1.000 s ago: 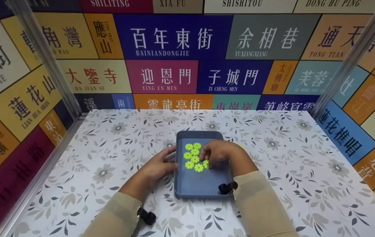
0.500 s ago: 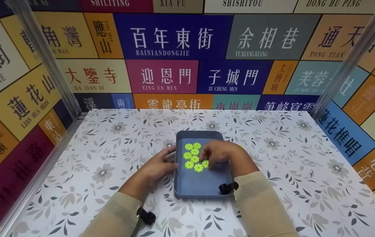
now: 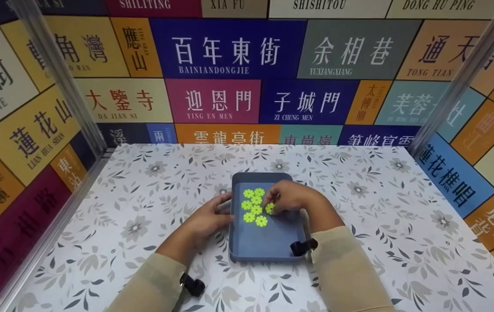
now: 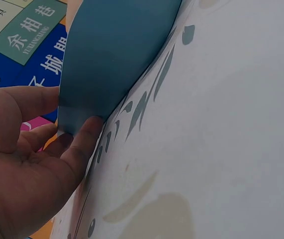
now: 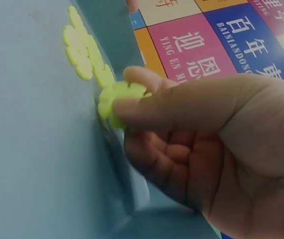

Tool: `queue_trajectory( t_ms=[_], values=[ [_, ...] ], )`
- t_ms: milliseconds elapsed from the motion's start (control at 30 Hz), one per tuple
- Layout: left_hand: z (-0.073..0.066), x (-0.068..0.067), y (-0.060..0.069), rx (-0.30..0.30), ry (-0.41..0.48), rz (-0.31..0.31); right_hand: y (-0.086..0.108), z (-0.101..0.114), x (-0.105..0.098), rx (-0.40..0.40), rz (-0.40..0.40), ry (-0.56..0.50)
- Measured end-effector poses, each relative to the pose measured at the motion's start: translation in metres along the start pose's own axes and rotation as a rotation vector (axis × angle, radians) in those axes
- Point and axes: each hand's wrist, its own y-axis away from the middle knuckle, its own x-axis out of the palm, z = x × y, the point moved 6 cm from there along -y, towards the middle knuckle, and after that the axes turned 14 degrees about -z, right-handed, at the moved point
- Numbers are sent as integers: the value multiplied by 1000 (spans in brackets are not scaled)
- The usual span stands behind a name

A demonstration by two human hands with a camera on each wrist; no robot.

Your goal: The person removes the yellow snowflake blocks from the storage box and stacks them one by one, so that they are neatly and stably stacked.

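Observation:
A grey-blue rectangular tray (image 3: pixel 268 245) lies on the table, with several yellow-green notched plastic discs (image 3: pixel 250 217) grouped in its left and middle part. Over the tray, my right hand (image 3: pixel 293 198) pinches one notched disc (image 5: pixel 113 102) between thumb and forefinger, tilted and just above the others. The right wrist view shows more discs (image 5: pixel 78 52) flat on the tray floor beyond it. My left hand (image 3: pixel 205 220) touches the outside of the tray's left wall; in the left wrist view its extended fingers (image 4: pixel 84 137) rest against that wall (image 4: pixel 107 55).
A white floral cloth (image 3: pixel 160 182) covers the table around the tray. Panels with printed place names (image 3: pixel 225 47) stand at the back and both sides, with clear corner posts between them. Black straps with small cameras (image 3: pixel 303 248) sit on both wrists.
My right hand has lifted slightly, raising its disc away from the tray's lower middle and tilting it. The left hand and tray have barely moved.

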Motion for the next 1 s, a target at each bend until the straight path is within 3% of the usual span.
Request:
queue_trajectory(
  t_ms=[167,500,733,1000],
  values=[
    [0,0,0,0,-18,-5,1,0,-16,16,-88,-87],
    [-1,1,2,3,-21,1,13,0,-48,44,-214,-372],
    [-1,2,0,13,-1,10,25,-20,-65,61,-282,-368],
    [0,1,0,-10,2,-2,34,-57,-79,168,-343,-359]
  ],
)
